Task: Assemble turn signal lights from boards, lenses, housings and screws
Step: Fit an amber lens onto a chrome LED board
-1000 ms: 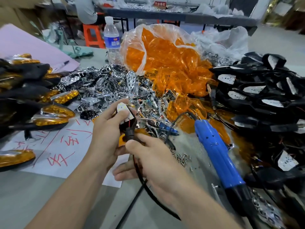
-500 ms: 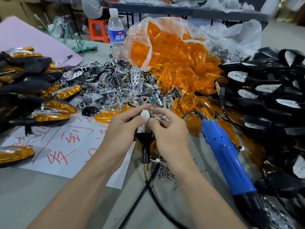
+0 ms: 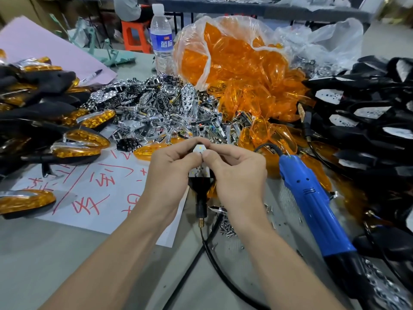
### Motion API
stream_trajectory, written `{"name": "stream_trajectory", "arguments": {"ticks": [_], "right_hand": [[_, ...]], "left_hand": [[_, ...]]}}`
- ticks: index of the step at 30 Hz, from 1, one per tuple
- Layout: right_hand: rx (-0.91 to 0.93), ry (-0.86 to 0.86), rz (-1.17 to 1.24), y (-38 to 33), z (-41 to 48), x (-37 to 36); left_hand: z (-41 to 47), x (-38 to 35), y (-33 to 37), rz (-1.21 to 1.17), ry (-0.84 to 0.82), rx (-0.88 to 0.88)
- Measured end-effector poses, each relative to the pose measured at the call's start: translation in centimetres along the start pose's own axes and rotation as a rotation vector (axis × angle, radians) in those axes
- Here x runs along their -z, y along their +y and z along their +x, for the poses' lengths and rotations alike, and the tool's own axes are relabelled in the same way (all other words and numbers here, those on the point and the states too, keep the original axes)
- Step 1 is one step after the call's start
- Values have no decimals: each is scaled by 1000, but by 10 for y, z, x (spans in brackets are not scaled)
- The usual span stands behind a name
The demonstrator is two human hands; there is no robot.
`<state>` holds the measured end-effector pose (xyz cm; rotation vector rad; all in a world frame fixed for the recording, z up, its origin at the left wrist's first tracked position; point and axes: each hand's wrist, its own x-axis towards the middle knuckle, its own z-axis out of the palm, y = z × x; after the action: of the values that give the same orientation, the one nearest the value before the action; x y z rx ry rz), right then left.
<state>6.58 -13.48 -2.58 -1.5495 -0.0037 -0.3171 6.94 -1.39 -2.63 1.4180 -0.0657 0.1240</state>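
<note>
Both hands hold one black housing (image 3: 201, 186) upright over the table, its threaded stem pointing down toward me. A white LED board (image 3: 199, 170) sits in the housing's open face. My left hand (image 3: 169, 173) grips the housing's left side, and its thumb and forefinger pinch the board's top. My right hand (image 3: 237, 173) grips the right side, thumb pressing on the board. Loose screws (image 3: 226, 227) lie just below the hands. Chrome reflectors (image 3: 161, 113) are heaped beyond them. Orange lenses (image 3: 241, 70) spill from a clear bag.
A blue electric screwdriver (image 3: 312, 204) lies at the right, its black cable (image 3: 201, 256) looping under my wrists. Black housings with boards (image 3: 368, 113) pile up on the right, finished lights (image 3: 44, 121) on the left. A water bottle (image 3: 161, 39) stands at the back. White paper (image 3: 93, 193) covers the table.
Both hands lifted the housing from near the table and turned it stem down. The fingers of both hands closed in on the white board at the top.
</note>
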Motion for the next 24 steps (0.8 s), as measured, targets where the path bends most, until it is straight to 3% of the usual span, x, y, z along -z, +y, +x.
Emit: {"name": "stream_trajectory", "arguments": {"ticks": [6, 11, 16, 24], "right_hand": [[-86, 79, -8, -1, 3, -6], [-245, -92, -189, -10, 32, -12], [-4, -122, -544, -16, 82, -42], [211, -399, -1281, 3, 188, -105]], "left_hand": [[0, 3, -1, -8, -48, 39], [13, 13, 3, 13, 114, 63], [31, 38, 7, -26, 343, 127], [44, 51, 0, -6, 387, 183]]}}
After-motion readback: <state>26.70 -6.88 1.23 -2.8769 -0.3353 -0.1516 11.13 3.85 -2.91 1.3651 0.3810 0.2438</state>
